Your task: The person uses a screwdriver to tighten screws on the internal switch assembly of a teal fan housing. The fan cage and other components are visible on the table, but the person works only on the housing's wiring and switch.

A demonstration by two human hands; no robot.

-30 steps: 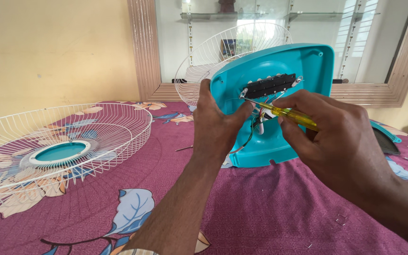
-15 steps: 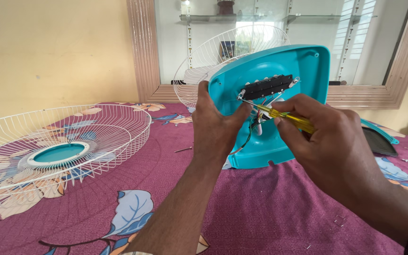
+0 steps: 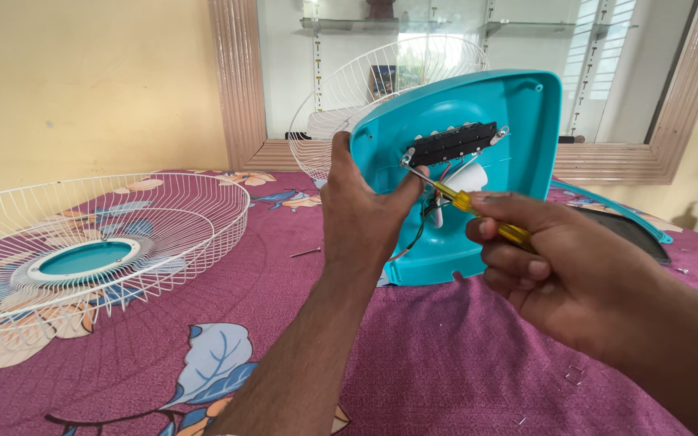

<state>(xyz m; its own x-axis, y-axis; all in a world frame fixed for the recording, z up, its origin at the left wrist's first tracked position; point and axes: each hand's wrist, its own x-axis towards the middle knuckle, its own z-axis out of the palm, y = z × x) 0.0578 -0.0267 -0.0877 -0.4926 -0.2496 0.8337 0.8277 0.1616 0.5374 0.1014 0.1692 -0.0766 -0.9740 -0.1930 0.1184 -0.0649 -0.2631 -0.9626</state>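
Since 1 second ago, the teal fan base (image 3: 490,121) stays upright on the bed (image 3: 446,371), gripped by the left hand (image 3: 361,210). The right hand (image 3: 559,266), clasping the yellow screwdriver (image 3: 478,211), has drawn back, its tip at the black switch block (image 3: 452,142).

White grille (image 3: 82,242) cut off left; left hand (image 3: 365,210) hides housing's edge.

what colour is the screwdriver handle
Yellow, see-through; the screwdriver shows best in the head view, held in the right hand.
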